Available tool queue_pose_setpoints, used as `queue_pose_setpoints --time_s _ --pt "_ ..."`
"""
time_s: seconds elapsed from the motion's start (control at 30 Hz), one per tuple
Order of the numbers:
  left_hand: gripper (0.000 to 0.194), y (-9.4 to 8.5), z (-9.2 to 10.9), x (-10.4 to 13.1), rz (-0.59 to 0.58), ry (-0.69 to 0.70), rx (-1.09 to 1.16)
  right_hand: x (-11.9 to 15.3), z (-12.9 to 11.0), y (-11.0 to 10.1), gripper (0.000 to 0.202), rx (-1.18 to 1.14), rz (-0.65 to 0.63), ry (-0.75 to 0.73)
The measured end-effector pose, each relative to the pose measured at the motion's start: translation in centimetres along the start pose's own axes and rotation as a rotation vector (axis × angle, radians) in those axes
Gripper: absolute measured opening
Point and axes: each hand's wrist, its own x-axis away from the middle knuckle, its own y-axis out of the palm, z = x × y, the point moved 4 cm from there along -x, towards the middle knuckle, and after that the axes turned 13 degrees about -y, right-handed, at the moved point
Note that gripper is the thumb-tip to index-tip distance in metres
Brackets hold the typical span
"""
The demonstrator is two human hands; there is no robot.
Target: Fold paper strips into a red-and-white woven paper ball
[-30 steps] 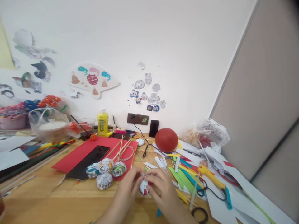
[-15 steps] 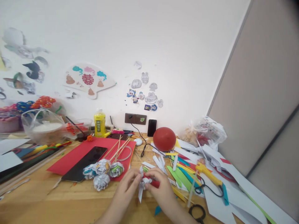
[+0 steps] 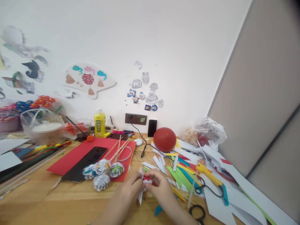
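Observation:
At the front of the wooden table, my left hand [image 3: 133, 185] and my right hand [image 3: 159, 183] meet around a small red and white paper piece [image 3: 147, 180]. Fingers of both hands pinch it, and a white strip end [image 3: 140, 197] hangs down below my left fingertips. Part of the piece is hidden by the fingers. Left of my hands lie several crumpled paper flowers [image 3: 102, 167] on thin wooden sticks [image 3: 119, 151], partly over a black phone [image 3: 85, 164] and a red sheet [image 3: 67, 159].
Coloured paper strips [image 3: 181, 178] spread right of my hands, with a yellow glue gun [image 3: 209, 175] and black-handled scissors [image 3: 197, 212]. Behind are a red balloon [image 3: 164, 139], an upright phone [image 3: 152, 128], a yellow bottle [image 3: 100, 124] and a plastic bag [image 3: 211, 132].
The paper piece has turned between my fingers; its red part now shows in the middle. The red end that stuck out beside my right hand is now mostly covered.

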Motion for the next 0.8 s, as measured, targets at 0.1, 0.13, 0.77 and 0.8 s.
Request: queue_pose_setpoints --time_s 0.1,0.13,0.77,0.8 --pt "0.020 0.2 -0.1 0.0 0.051 0.032 -0.003 0.2 0.5 0.1 0.025 -0.043 0.034 0.100" --pt "0.020 0.2 0.0 -0.1 0.068 0.034 0.005 0.3 0.5 0.2 0.025 -0.044 0.032 0.124" --pt "0.021 -0.3 0.9 0.2 0.193 -0.030 0.129 0.7 0.1 0.4 0.032 0.003 0.000 0.102" --pt "0.021 -0.4 0.9 0.2 0.201 -0.026 0.124 0.7 0.3 0.5 0.032 -0.006 0.007 0.115"
